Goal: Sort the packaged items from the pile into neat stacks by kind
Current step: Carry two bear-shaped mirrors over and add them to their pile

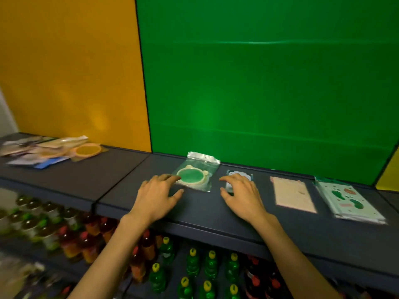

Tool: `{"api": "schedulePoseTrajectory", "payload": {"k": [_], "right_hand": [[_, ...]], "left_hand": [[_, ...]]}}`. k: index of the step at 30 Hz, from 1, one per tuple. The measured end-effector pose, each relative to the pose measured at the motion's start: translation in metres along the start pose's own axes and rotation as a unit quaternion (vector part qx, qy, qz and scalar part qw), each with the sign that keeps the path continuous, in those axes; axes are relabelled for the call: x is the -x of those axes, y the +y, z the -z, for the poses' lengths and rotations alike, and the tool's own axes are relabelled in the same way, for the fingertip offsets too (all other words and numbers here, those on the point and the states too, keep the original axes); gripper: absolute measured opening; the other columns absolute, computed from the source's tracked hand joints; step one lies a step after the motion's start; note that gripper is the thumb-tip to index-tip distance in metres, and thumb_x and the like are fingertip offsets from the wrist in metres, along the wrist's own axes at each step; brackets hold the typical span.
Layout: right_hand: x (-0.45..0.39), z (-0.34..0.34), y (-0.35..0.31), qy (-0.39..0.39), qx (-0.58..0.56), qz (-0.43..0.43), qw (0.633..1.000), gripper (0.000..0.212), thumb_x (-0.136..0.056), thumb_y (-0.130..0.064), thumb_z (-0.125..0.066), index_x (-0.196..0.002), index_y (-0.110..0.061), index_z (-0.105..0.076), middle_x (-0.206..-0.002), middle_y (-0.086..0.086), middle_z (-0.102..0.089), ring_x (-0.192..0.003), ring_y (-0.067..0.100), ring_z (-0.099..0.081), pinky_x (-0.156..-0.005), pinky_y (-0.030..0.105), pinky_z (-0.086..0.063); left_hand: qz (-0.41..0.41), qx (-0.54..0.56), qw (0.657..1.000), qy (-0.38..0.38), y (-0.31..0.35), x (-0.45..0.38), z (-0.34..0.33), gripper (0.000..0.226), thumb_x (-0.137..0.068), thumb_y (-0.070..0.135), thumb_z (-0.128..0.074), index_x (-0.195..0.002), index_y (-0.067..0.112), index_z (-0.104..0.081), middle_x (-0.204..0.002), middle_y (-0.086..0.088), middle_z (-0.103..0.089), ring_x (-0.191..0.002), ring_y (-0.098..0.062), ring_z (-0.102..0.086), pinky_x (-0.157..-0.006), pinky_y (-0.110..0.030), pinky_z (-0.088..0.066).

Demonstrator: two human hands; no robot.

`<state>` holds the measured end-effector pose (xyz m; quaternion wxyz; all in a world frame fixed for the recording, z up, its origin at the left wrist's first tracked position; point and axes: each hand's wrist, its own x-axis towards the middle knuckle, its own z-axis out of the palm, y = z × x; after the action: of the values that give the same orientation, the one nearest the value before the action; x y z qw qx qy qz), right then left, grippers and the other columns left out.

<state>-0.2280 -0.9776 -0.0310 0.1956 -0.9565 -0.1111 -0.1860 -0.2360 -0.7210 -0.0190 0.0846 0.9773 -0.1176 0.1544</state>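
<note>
On the dark shelf top [194, 210], a clear bag with a green round bear-eared item [195, 173] lies at the centre. My left hand [157, 195] rests beside it, fingertips touching its left edge. My right hand [241, 193] lies with fingers spread over a small pale packet [239, 174], mostly hidden beneath it. To the right lie a pink flat packet [292, 194] and a stack of green-patterned packets [349, 201]. A mixed pile of packets [49, 151], with an orange round item on it, sits far left.
Green and yellow panels [259, 83] stand right behind the shelf top. Below its front edge, rows of bottles [194, 266] with yellow, red and dark caps fill the lower shelves.
</note>
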Motion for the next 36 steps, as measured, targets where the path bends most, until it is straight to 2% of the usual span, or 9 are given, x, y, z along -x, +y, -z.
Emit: {"api": "schedulePoseTrajectory", "payload": {"k": [3,11,16,22,31,36], "right_hand": [[-0.015,-0.028,-0.057,-0.002,-0.002,0.024,1.0,0.037,-0.093,-0.034,-0.054,-0.129,-0.027,-0.06,-0.129,-0.003,-0.061,-0.116,0.021,-0.056,-0.095,0.038,-0.043],[-0.054,-0.102,-0.2,-0.013,-0.016,0.067,0.998,0.037,-0.094,-0.037,-0.053,-0.129,-0.028,-0.059,-0.127,-0.002,-0.061,-0.115,0.022,-0.057,-0.096,0.039,-0.044],[-0.08,-0.141,-0.271,-0.023,-0.025,0.082,0.996,0.036,-0.095,-0.039,-0.052,-0.129,-0.029,-0.058,-0.131,-0.004,-0.059,-0.12,0.02,-0.054,-0.098,0.04,-0.04],[-0.125,-0.187,-0.337,-0.029,-0.02,0.108,0.994,0.037,-0.094,-0.04,-0.053,-0.13,-0.028,-0.058,-0.131,-0.004,-0.059,-0.119,0.02,-0.055,-0.098,0.041,-0.043],[-0.21,-0.263,-0.422,-0.023,-0.038,0.103,0.994,0.032,-0.092,-0.038,-0.057,-0.122,-0.029,-0.062,-0.127,-0.003,-0.061,-0.113,0.022,-0.058,-0.091,0.04,-0.046],[-0.258,-0.3,-0.461,-0.017,-0.048,0.093,0.994,0.031,-0.091,-0.037,-0.058,-0.12,-0.028,-0.065,-0.125,-0.006,-0.063,-0.109,0.016,-0.06,-0.087,0.036,-0.049]], "left_hand": [[0.011,-0.01,1.0,-0.002,-0.059,0.016,0.012,0.052,-0.093,0.059,-0.041,-0.139,0.036,-0.049,-0.142,0.006,-0.053,-0.125,-0.023,-0.052,-0.096,-0.043,-0.046],[0.044,-0.031,0.998,0.016,-0.2,0.049,0.047,0.054,-0.095,0.061,-0.038,-0.142,0.036,-0.046,-0.143,0.007,-0.051,-0.125,-0.022,-0.05,-0.095,-0.042,-0.045],[0.073,-0.044,0.996,0.024,-0.276,0.063,0.058,0.053,-0.095,0.061,-0.036,-0.142,0.038,-0.044,-0.143,0.008,-0.051,-0.126,-0.02,-0.05,-0.096,-0.043,-0.044],[0.117,-0.05,0.991,0.035,-0.367,0.063,0.061,0.054,-0.094,0.062,-0.036,-0.142,0.038,-0.044,-0.143,0.007,-0.051,-0.125,-0.02,-0.051,-0.096,-0.043,-0.045],[0.128,-0.071,0.989,0.02,-0.502,0.022,0.07,0.053,-0.095,0.059,-0.039,-0.142,0.036,-0.045,-0.141,0.004,-0.054,-0.125,-0.021,-0.052,-0.097,-0.043,-0.043],[0.12,-0.076,0.99,0.013,-0.575,-0.007,0.074,0.05,-0.096,0.056,-0.04,-0.141,0.036,-0.047,-0.143,0.005,-0.052,-0.128,-0.021,-0.05,-0.098,-0.043,-0.043]]}}
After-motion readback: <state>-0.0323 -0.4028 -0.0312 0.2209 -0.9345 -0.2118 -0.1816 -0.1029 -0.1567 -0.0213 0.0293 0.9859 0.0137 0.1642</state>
